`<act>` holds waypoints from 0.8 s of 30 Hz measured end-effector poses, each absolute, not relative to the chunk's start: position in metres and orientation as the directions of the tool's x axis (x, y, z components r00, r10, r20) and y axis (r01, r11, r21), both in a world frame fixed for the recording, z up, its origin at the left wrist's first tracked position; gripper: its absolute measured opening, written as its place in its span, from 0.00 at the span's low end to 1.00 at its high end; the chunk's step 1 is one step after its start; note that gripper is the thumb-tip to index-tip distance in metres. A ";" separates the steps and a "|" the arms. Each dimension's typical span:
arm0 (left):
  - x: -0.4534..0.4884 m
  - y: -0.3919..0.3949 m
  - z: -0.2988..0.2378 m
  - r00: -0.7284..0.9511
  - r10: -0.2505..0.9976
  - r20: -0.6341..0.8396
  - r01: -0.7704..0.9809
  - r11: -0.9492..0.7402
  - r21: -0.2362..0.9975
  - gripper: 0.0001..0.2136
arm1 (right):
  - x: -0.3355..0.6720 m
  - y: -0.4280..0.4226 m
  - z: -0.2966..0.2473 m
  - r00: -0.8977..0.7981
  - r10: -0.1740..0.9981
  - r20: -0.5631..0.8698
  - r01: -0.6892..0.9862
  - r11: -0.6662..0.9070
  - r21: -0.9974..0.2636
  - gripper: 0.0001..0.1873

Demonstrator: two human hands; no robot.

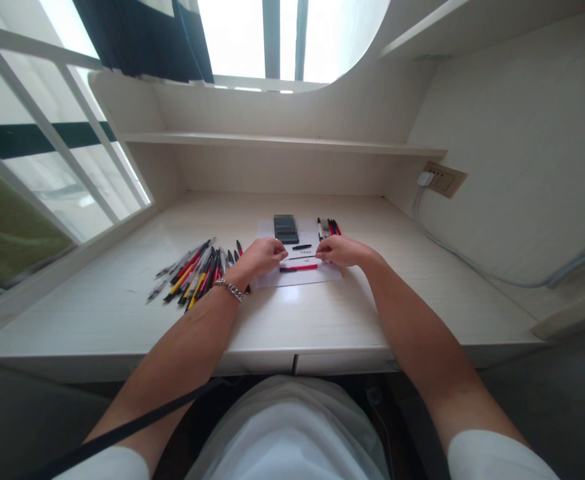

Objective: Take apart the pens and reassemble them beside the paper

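My left hand (265,255) and my right hand (340,251) rest on a white sheet of paper (300,275) on the desk, both with fingers curled in a pinch. Between their fingertips runs a thin dark rod (302,257), which looks like a pen refill; each hand seems to hold one end. A red pen part (298,268) lies on the paper just in front of the hands. A short black piece (302,247) lies behind them. A silver bracelet (230,289) sits on my left wrist.
A heap of several red, yellow and black pens (192,270) lies left of the paper. A few more pens (328,227) and a dark block (286,229) sit at the paper's far edge. A wall socket with a white cable (430,179) is at the right.
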State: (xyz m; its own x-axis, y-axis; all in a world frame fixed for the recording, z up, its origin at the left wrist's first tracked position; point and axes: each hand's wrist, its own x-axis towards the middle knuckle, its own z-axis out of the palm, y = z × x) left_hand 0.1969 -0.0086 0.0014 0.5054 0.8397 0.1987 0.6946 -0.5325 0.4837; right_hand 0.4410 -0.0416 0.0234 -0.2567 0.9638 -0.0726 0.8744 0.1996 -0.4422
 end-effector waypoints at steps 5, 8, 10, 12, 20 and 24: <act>0.195 -0.004 -0.002 0.473 0.851 0.229 0.715 -0.522 0.465 0.11 | 0.440 -0.047 0.030 -0.236 0.968 -0.081 0.887 0.181 -0.425 0.10; 0.195 -0.003 -0.003 0.457 0.866 0.205 0.739 -0.498 0.454 0.11 | 0.440 -0.049 0.032 -0.240 0.966 -0.091 0.897 0.185 -0.401 0.10; 0.195 -0.004 -0.002 0.451 0.872 0.190 0.746 -0.485 0.456 0.11 | 0.440 -0.047 0.031 -0.247 0.964 -0.096 0.902 0.192 -0.388 0.11; 0.196 -0.005 -0.001 0.454 0.871 0.189 0.742 -0.486 0.462 0.11 | 0.440 -0.045 0.029 -0.252 0.962 -0.101 0.903 0.197 -0.381 0.11; 0.199 -0.009 0.002 0.493 0.845 0.206 0.705 -0.527 0.474 0.12 | 0.427 -0.050 0.030 -0.276 0.953 -0.124 0.911 0.219 -0.349 0.12; 0.201 -0.011 0.002 0.534 0.817 0.217 0.676 -0.567 0.471 0.12 | 0.424 -0.049 0.026 -0.274 0.954 -0.123 0.917 0.220 -0.334 0.12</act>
State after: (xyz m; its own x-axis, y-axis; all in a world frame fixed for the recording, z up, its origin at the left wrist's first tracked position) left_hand 0.2008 -0.0106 0.0021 0.5336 0.8174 0.2173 0.6763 -0.5666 0.4707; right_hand 0.4241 -0.0486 0.0263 -0.2741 0.9538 -0.1232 0.9165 0.2202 -0.3339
